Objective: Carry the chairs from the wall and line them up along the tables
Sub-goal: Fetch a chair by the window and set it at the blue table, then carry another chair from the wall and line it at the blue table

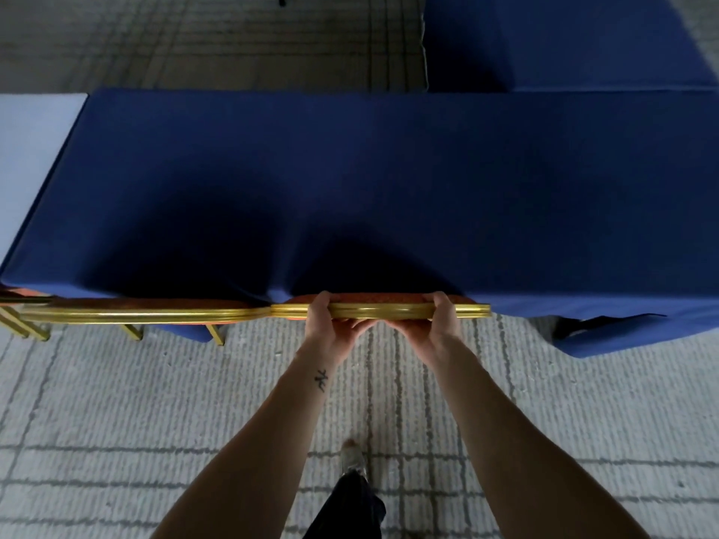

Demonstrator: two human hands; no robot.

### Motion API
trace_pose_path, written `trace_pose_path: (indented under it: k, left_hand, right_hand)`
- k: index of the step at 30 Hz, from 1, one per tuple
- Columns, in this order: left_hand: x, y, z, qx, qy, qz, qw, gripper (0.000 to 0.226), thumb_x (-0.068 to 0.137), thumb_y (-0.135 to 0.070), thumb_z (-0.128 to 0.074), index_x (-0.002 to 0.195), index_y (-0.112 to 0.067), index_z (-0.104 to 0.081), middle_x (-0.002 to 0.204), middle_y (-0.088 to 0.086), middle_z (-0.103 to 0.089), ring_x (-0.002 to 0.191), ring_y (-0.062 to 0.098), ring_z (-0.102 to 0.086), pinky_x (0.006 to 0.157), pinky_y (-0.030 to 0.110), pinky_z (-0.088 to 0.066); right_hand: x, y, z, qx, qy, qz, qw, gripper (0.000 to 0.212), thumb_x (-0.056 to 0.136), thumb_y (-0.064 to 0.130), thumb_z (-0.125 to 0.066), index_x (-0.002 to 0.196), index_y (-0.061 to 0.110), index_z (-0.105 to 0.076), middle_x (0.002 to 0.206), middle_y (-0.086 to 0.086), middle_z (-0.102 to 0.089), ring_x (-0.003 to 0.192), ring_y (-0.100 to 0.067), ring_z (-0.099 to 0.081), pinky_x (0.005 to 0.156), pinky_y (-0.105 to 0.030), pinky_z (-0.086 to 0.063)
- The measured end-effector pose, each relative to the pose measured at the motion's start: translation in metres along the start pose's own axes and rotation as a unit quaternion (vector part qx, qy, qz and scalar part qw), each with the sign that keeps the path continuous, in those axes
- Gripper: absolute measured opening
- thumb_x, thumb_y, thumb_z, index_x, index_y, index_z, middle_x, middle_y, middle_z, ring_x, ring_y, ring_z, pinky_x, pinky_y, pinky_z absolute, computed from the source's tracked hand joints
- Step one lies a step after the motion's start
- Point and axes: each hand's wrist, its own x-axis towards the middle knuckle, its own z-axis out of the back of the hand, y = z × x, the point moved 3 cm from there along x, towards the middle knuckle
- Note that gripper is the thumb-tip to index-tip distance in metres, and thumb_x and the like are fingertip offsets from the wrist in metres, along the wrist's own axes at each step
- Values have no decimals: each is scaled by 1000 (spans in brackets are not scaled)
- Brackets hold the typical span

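A chair with a gold frame and orange padding [383, 311] stands pushed against the blue-clothed table [350, 180]; only the top rail of its back shows. My left hand [330, 324] grips that rail near its left end, thumb over the top. My right hand [435, 324] grips it toward the right in the same way. To the left, another gold chair back [136, 316] lines up along the same table edge, its gold legs showing below. A third chair's gold frame [19, 324] pokes in at the far left edge.
A second blue-clothed table [564, 44] stands beyond at the upper right. A pale cloth-covered surface [35, 149] adjoins the table's left end. Grey patterned carpet [155, 422] lies under me, with my shoe [352, 459] and dark trouser leg behind the chair. The tablecloth hangs low at the right corner.
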Motion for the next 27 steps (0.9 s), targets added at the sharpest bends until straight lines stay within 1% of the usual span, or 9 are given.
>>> trace_pose_path:
  k: [4, 6, 8, 10, 13, 15, 18, 23, 27]
  left_hand:
    - [-14, -2, 3, 56, -10, 12, 998, 37, 97, -22, -61, 127, -1, -56, 117, 28, -69, 110, 46, -68, 99, 63, -52]
    - [-24, -4, 9, 96, -30, 13, 995, 37, 96, -35, -69, 119, -8, -59, 118, 24, -68, 113, 40, -66, 103, 59, -51]
    - [-35, -5, 12, 122, -20, 16, 992, 48, 93, -51, -69, 117, -10, -60, 122, 21, -66, 119, 35, -63, 109, 54, -48]
    - [-48, -1, 14, 125, -6, 1, 992, 60, 95, -58, -61, 126, -7, -55, 126, 17, -64, 126, 32, -60, 112, 49, -45]
    - [-71, 24, 19, 95, 3, -12, 995, 68, 101, -56, -52, 150, -10, -40, 140, 16, -59, 133, 34, -56, 115, 50, -42]
    - [-87, 46, 25, 77, 7, -10, 997, 70, 102, -54, -51, 153, -8, -38, 140, 17, -61, 127, 35, -59, 114, 51, -43]
    - [-111, 69, 37, 35, 2, -36, 999, 64, 104, -50, -50, 150, -6, -42, 131, 18, -66, 121, 34, -63, 109, 46, -47]
    - [-166, 91, 78, -43, -10, -100, 994, 56, 106, -47, -47, 147, -8, -44, 132, 17, -67, 124, 34, -62, 102, 46, -49]
    - [-218, 114, 128, -130, -47, -169, 976, 59, 106, -46, -46, 151, -7, -41, 129, 16, -70, 120, 34, -65, 104, 47, -48]
  right_hand:
    - [-12, -1, 0, -15, 8, 7, 1000, 32, 102, 26, -56, 125, 3, -56, 129, -28, -63, 119, -46, -61, 102, -66, -48]
    - [-23, -1, 5, -19, 9, 8, 1000, 46, 101, 40, -61, 130, 6, -55, 127, -26, -64, 117, -44, -63, 105, -60, -49]
    - [-36, -4, 12, -31, 15, 8, 999, 60, 98, 50, -62, 137, 6, -51, 128, -26, -64, 117, -42, -65, 107, -56, -49]
    - [-48, -7, 21, -35, 9, 11, 999, 67, 97, 51, -63, 145, 9, -43, 132, -26, -60, 120, -41, -62, 105, -55, -50]
    - [-71, -16, 37, -35, 8, 15, 999, 73, 99, 46, -63, 155, 11, -33, 141, -23, -56, 125, -40, -59, 105, -58, -49]
    - [-89, -24, 45, -47, 13, 4, 999, 73, 101, 43, -59, 157, 9, -28, 144, -22, -54, 127, -40, -58, 110, -58, -44]
    - [-110, -29, 51, -80, 33, -21, 996, 67, 105, 41, -53, 156, 6, -30, 138, -21, -58, 128, -39, -58, 114, -56, -40]
    - [-141, -43, 68, -130, 98, -73, 984, 58, 105, 38, -53, 151, 5, -39, 136, -20, -62, 125, -37, -60, 113, -54, -42]
    - [-179, -75, 80, -189, 150, -128, 962, 51, 106, 36, -50, 145, 4, -46, 134, -22, -64, 125, -37, -61, 111, -54, -44]
